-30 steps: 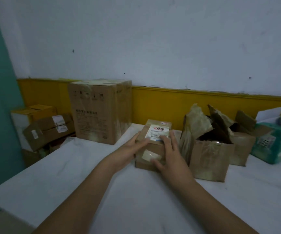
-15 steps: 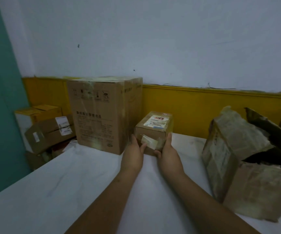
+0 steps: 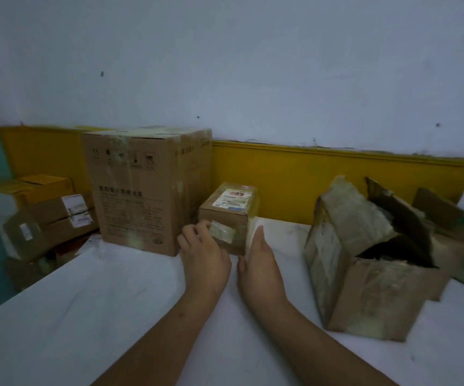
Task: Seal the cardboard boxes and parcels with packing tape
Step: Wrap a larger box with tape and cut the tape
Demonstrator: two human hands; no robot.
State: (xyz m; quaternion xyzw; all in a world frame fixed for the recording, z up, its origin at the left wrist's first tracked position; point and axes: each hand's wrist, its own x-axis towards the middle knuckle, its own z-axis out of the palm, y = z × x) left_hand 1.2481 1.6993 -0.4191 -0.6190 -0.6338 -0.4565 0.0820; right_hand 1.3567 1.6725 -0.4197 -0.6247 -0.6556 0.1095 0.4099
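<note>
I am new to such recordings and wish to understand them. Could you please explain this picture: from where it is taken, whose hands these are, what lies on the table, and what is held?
There is no machine here: a person works with bare hands, and the camera sits on their head, looking forward and down. On the white table stand a big box, a small box with a label on top, and a torn open box at the right. More boxes are piled beyond the table's left edge. The left hand has curled fingers at a piece of tape on the small box's front; whether it pinches or only presses is unclear. The right hand is flat, fingers straight, at the box's right side. No tape roll is in view.
</note>
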